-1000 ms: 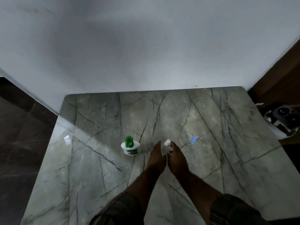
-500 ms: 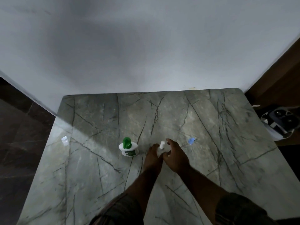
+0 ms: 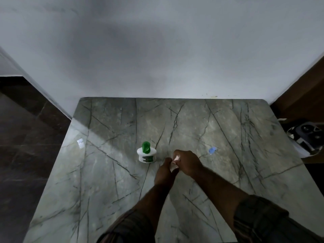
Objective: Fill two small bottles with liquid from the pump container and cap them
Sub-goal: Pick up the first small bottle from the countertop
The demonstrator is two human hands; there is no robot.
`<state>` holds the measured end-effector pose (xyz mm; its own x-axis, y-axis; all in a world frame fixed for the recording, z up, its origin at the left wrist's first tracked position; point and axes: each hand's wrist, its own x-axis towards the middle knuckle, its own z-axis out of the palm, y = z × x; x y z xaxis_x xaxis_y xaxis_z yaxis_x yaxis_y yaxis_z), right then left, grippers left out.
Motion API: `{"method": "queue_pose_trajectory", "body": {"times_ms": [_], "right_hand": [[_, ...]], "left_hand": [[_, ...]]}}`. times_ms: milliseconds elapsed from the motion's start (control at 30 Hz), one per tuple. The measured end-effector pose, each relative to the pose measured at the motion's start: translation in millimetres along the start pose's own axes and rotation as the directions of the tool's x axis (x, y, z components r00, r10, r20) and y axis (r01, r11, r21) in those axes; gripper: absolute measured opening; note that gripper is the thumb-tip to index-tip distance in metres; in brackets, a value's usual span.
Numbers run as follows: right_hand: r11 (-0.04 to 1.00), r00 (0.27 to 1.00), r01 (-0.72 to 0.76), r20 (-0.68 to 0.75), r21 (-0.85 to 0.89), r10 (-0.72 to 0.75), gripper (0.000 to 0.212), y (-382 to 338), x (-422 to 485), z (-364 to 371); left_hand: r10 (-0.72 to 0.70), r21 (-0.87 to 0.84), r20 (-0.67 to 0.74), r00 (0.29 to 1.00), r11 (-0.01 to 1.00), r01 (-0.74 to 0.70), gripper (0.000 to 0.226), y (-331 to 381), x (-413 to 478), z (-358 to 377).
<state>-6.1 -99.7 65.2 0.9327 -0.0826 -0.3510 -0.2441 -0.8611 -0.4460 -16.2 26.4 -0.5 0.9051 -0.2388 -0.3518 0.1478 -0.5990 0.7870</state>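
A white pump container with a green pump head stands near the middle of the marble table. Just right of it, my left hand grips a small white bottle from the left. My right hand curls over the bottle's top, fingers pinching its white cap. Most of the bottle is hidden between the two hands. A small blue-capped bottle lies on the table further right, apart from both hands.
A white wall rises behind the table's far edge. A small clear plastic piece lies near the left edge. Dark floor lies to the left; a black and white device sits on the floor beyond the right edge.
Both hands have drawn back toward me with the small bottle. The right hand has turned over its top and closed on the cap.
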Motion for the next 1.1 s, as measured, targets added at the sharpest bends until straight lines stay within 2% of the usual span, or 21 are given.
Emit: {"method": "queue_pose_trajectory", "body": {"times_ms": [133,200,267,367,500,600,700,767,833,900,967,1033,1100], "right_hand": [[0.993,0.99,0.115,0.082,0.04,-0.118,0.024,1,0,-1],[0.994,0.994,0.081,0.071,0.078,-0.087,0.039,-3,-1,-1],[0.998,1.0,-0.019,0.012,0.052,0.019,0.054,-5,-1,-2],[0.994,0.998,-0.058,-0.022,-0.088,0.056,0.036,-4,0,-2],[0.998,0.999,0.018,0.037,-0.066,-0.016,0.012,-9,-2,-5],[0.995,0.991,0.093,0.094,-0.03,-0.09,0.016,-14,-1,-7],[1.0,1.0,-0.003,0.027,0.012,0.003,0.033,-14,-4,-6],[0.994,0.999,-0.046,0.001,-0.097,0.047,0.038,-11,-6,-5],[0.989,0.999,-0.03,0.028,-0.146,0.035,0.027,-11,-6,-7],[0.994,0.999,-0.011,0.045,-0.109,0.016,0.017,-14,-5,-12],[0.995,0.999,0.032,0.025,-0.09,-0.03,0.018,-16,0,-19],[0.998,0.998,0.057,-0.009,-0.039,-0.058,0.017,-15,3,-30],[0.999,0.999,0.018,-0.038,0.048,-0.017,0.01,-6,6,-40]], "left_hand": [[-0.021,0.02,-0.007,1.0,1.0,0.021,0.039,-8,-4,-1],[-0.025,-0.008,-0.016,1.0,1.0,0.025,0.041,-9,-6,0],[-0.02,-0.028,-0.028,0.999,0.999,0.019,0.04,-8,-8,1],[-0.011,-0.016,-0.034,0.999,1.0,0.011,0.033,-5,-9,0],[-0.018,0.007,-0.025,1.0,1.0,0.018,0.029,-4,-10,-1],[-0.021,-0.002,-0.02,1.0,1.0,0.021,0.029,-5,-11,-1],[-0.021,-0.005,-0.025,0.999,1.0,0.02,0.034,-5,-12,0],[-0.02,0.01,-0.03,0.999,1.0,0.02,0.033,-5,-13,0],[-0.037,0.029,-0.021,0.999,0.999,0.038,0.029,-5,-15,-2],[-0.059,0.039,-0.014,0.998,0.997,0.06,0.032,-7,-16,-3],[-0.087,0.019,-0.02,0.996,0.996,0.087,0.038,-10,-16,-4],[-0.103,-0.007,-0.03,0.994,0.995,0.103,0.031,-11,-18,-6],[-0.106,-0.016,-0.049,0.993,0.994,0.105,0.028,-13,-19,-9]]}}
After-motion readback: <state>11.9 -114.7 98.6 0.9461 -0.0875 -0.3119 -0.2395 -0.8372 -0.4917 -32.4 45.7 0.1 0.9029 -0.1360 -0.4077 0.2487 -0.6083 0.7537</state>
